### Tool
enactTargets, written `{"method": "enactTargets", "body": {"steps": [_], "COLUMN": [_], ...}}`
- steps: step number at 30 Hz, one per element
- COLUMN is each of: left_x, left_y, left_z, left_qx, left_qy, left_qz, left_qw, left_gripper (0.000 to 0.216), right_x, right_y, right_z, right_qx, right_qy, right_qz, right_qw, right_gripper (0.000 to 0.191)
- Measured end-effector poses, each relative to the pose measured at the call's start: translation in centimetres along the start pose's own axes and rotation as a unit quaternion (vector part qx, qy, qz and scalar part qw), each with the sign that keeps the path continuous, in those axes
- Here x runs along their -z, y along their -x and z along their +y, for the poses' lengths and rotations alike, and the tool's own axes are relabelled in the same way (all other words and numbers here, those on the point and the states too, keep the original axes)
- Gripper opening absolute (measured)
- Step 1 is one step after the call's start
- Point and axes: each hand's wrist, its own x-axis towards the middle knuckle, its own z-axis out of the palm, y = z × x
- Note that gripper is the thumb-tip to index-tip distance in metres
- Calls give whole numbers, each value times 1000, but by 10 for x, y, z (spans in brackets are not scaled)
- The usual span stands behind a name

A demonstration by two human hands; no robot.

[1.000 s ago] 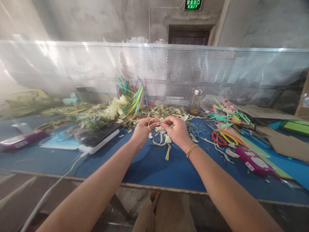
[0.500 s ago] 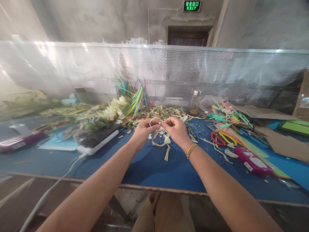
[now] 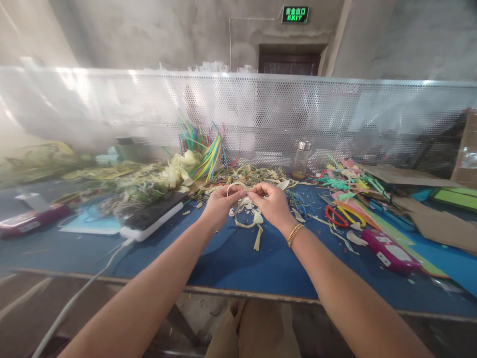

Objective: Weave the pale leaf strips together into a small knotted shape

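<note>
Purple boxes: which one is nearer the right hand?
The right purple box, to the right of the right hand; the left purple box, topped by a white block, lies beyond the left hand.

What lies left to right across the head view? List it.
Left purple device, black-and-white device, left hand, right hand, lidded bottle, red-and-yellow-handled scissors, right purple device, bright green sheet.
</note>
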Motion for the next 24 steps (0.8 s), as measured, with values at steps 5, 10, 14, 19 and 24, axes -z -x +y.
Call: {"method": "enactTargets", "body": {"steps": [5,10,14,19,24], "left_x": [0,0,1,2,0], "left_y": [-1,0,0,0,0], "left_z": [1,1,-1,-1,0], "left_qx": [42,101,131,129,94], "left_qy": [84,171,203,196,118], "left_qz": [29,43,42,12,16], "left_qw": [995,979,970,972,988], "left_gripper": [19,20,21,19,17], "right_x": [7,3,-4,-5,-5], "right_y": [4,5,7,9,6], "right_z": [-14,-17,-14,-15,-8], "right_qx": [151,244,268,268,157], "right_qy": [235,347,376,339,213], "right_qz": [65,17,23,40,105], "right_qw": [958,905,887,901,959], "right_gripper": [13,14,16,16,11]}}
